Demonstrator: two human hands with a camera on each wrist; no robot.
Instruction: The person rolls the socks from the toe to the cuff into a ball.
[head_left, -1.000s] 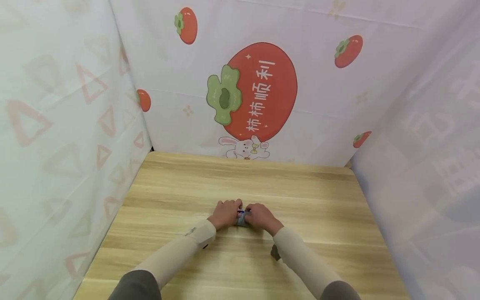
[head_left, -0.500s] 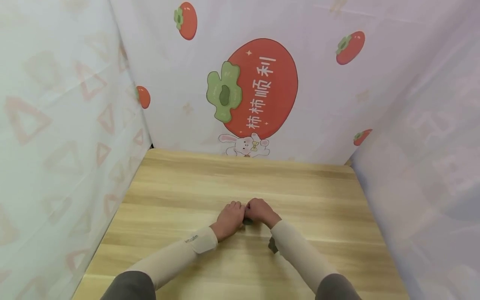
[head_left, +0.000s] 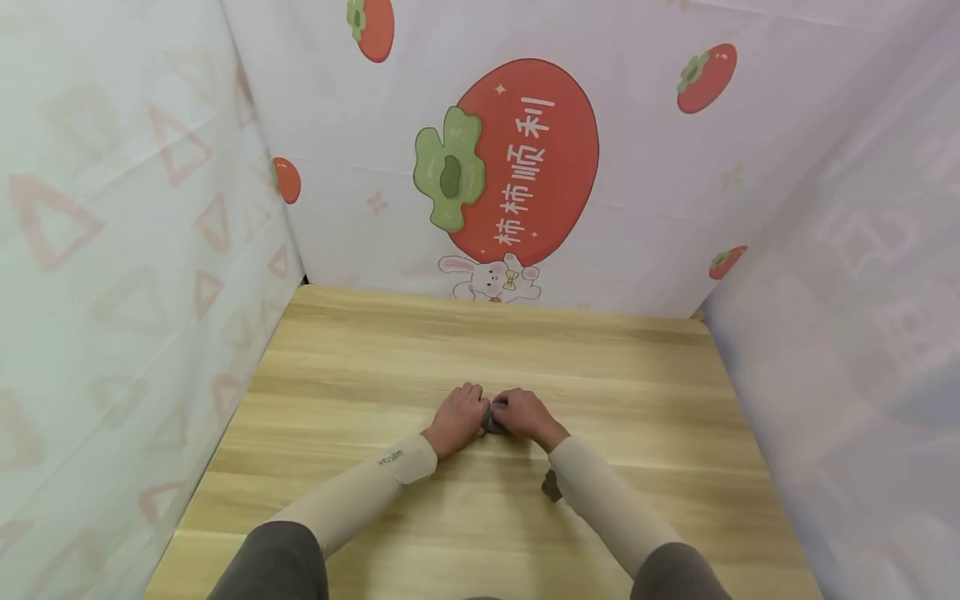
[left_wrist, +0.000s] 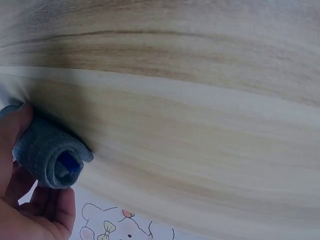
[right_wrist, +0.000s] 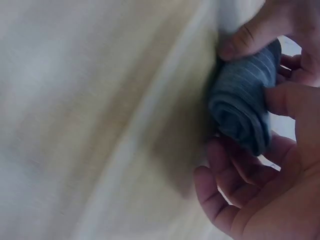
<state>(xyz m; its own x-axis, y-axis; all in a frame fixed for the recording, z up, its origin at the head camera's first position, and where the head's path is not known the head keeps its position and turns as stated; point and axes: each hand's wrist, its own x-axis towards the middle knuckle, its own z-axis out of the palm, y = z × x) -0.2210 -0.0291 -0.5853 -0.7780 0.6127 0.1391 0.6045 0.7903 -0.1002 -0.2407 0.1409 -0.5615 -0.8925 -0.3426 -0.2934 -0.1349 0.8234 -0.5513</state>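
A rolled-up grey-blue knit sock (head_left: 493, 418) lies between both hands over the wooden table. Its coiled end, with a bright blue patch inside, shows in the left wrist view, where the left hand (left_wrist: 30, 210) grips the roll (left_wrist: 42, 145), thumb on one side and curled fingers on the other. In the head view the left hand (head_left: 459, 419) stands at the roll's left, back of the hand up. From the right, the right hand (head_left: 525, 414) pinches the sock; in the right wrist view its thumb presses the ribbed side and its fingers (right_wrist: 212, 192) curl below the coiled end.
The light wooden table (head_left: 360, 350) runs back to a white cloth wall (head_left: 330, 242) printed with red persimmons and a rabbit. Cloth also hangs along the left and right sides. A small dark piece (head_left: 551, 485) shows beside the right forearm.
The left hand has closed in toward the right, and the sock between them now shows as a compact dark roll. The head view has tilted slightly downward.
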